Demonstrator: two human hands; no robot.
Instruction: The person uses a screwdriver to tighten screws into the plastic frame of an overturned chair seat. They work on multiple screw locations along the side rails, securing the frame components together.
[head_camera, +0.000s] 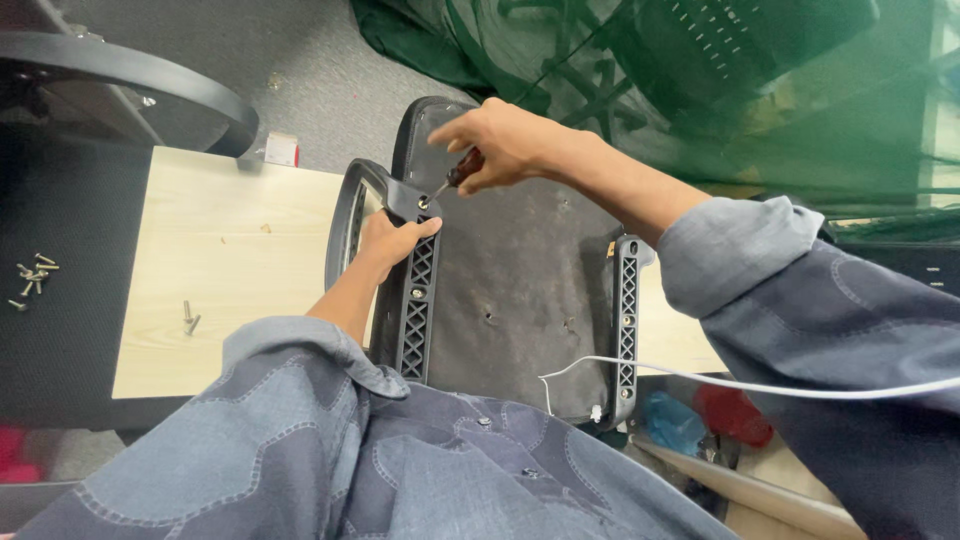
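Observation:
An upturned black chair seat (520, 290) lies across a pale wooden board (230, 270). My left hand (392, 243) grips the black armrest bracket (417, 300) on the seat's left side, thumb against it. My right hand (502, 143) is shut on a screwdriver (458, 176) with a dark red handle; its tip rests on a screw (423, 203) at the top of that bracket. The armrest loop (345, 215) curves out to the left. A second bracket (627, 320) runs down the seat's right side.
Two loose screws (189, 318) lie on the board, and several more (32, 275) on a black surface at far left. A white cable (740, 383) crosses my right sleeve. Green netting (760, 110) covers chairs behind. A curved black chair part (150, 80) sits top left.

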